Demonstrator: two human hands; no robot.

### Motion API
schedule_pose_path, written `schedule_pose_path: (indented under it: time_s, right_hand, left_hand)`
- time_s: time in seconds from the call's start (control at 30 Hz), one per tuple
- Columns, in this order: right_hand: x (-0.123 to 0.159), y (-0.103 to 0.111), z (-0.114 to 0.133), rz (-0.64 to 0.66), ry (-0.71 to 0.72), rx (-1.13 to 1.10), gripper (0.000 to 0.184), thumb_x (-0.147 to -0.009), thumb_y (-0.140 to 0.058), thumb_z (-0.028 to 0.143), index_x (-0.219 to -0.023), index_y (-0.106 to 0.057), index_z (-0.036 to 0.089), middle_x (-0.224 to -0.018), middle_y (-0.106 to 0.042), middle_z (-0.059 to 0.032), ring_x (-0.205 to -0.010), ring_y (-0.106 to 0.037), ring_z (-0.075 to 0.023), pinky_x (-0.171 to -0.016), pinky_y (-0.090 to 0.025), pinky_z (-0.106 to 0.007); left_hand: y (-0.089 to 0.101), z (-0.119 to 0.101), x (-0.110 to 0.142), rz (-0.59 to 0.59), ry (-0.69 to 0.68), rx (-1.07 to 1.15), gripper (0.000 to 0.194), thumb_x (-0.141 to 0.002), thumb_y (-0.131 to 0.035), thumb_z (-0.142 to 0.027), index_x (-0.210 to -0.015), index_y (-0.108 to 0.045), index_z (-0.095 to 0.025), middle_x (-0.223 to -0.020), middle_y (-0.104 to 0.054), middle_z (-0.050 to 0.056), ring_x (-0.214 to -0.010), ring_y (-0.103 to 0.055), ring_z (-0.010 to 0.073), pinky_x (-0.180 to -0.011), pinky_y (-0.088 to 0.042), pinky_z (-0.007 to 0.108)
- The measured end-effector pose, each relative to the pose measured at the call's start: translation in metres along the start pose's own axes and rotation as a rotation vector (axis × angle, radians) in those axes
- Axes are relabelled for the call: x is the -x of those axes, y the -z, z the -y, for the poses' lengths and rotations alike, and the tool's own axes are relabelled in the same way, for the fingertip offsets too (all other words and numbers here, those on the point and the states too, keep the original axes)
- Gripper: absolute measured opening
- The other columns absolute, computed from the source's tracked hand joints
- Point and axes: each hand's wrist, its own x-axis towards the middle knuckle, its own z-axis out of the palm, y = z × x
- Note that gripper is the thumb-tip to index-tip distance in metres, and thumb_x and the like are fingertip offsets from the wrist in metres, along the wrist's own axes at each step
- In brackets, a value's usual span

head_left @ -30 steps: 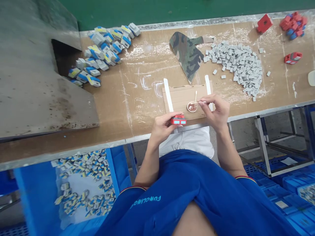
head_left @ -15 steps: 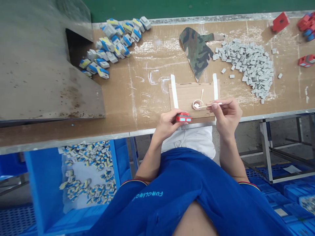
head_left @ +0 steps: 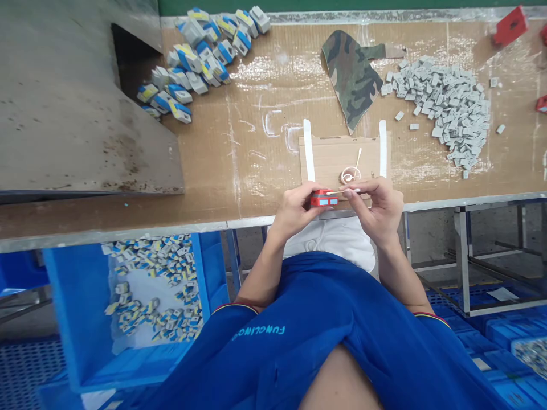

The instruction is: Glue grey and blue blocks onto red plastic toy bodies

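Observation:
Between the thumb and fingers of my left hand (head_left: 296, 209) is a small red toy vehicle part (head_left: 323, 199) with light-blue windows, held above the front edge of the table. My right hand (head_left: 376, 206) pinches a cotton swab (head_left: 342, 192), and its tip meets the top of the red part. Just behind my hands a small round cup (head_left: 350, 175) with white stuff in it sits on a taped-down piece of cardboard (head_left: 331, 152). A second cotton swab (head_left: 358, 158) leans out of or lies against the cup; I cannot tell which.
A camouflage cloth (head_left: 352, 80) lies beyond the cardboard. Right of it spreads a heap of small grey pieces (head_left: 455, 108). White, blue and yellow toy parts (head_left: 196, 62) are piled by a metal machine housing (head_left: 85, 114). A blue crate (head_left: 77, 319) below holds similar parts.
My right hand has moved left, bringing the swab from the cup to the red toy part. The left hand still holds the part. The whole view has shifted slightly.

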Motion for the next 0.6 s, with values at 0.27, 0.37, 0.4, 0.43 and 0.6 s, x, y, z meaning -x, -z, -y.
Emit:
schedule_pose_path:
  time_s: [0.27,0.37,0.4,0.43,0.6]
  right_hand:
    - [-0.0013,-0.0057,0.0025,0.035,0.014,0.024,0.006,-0.097,-0.073,0.032,-0.096,-0.068,0.028,-0.091,-0.082,0.0001,-0.085,-0.081,-0.0195,-0.075,-0.067,-0.036]
    - [-0.0007,-0.0055,0.0024,0.043,0.011,0.038,0.006,-0.098,-0.072,0.032,-0.096,-0.068,0.028,-0.091,-0.082,-0.0002,-0.087,-0.081,-0.0198,-0.075,-0.067,-0.036]
    - [-0.0001,-0.0053,0.0025,0.038,0.008,0.034,0.006,-0.097,-0.073,0.030,-0.096,-0.068,0.028,-0.091,-0.082,-0.0001,-0.086,-0.081,-0.0195,-0.076,-0.067,-0.036]
    - [0.0006,-0.0050,0.0028,0.031,0.005,0.026,0.006,-0.097,-0.074,0.029,-0.096,-0.068,0.028,-0.091,-0.082,-0.0001,-0.085,-0.081,-0.0193,-0.077,-0.067,-0.036]
    - [0.0002,0.0013,0.0056,-0.028,0.004,-0.022,0.007,-0.097,-0.073,0.027,-0.100,-0.067,0.029,-0.095,-0.081,-0.0009,-0.090,-0.080,-0.0205,-0.081,-0.067,-0.039]
  left_hand:
    - [-0.0006,0.0002,0.0001,-0.018,0.015,-0.011,0.030,-0.091,-0.078,-0.043,-0.108,-0.073,-0.019,-0.092,-0.077,0.005,-0.079,-0.072,0.0172,-0.070,-0.054,0.026]
    - [-0.0002,-0.0018,0.0001,-0.021,0.013,-0.005,0.030,-0.091,-0.078,-0.043,-0.108,-0.073,-0.019,-0.091,-0.078,0.005,-0.079,-0.072,0.0166,-0.070,-0.054,0.026]
    - [-0.0001,-0.0026,0.0001,-0.025,0.010,-0.002,0.029,-0.091,-0.078,-0.041,-0.108,-0.074,-0.019,-0.092,-0.078,0.005,-0.079,-0.073,0.0165,-0.071,-0.054,0.026]
    - [0.0000,-0.0033,0.0001,-0.030,0.004,0.003,0.028,-0.090,-0.079,-0.039,-0.109,-0.074,-0.019,-0.094,-0.079,0.005,-0.081,-0.073,0.0165,-0.072,-0.055,0.026]
    - [-0.0008,-0.0026,0.0008,-0.064,0.013,0.055,0.028,-0.089,-0.080,-0.034,-0.113,-0.076,-0.020,-0.109,-0.081,0.006,-0.092,-0.076,0.0183,-0.080,-0.060,0.027]
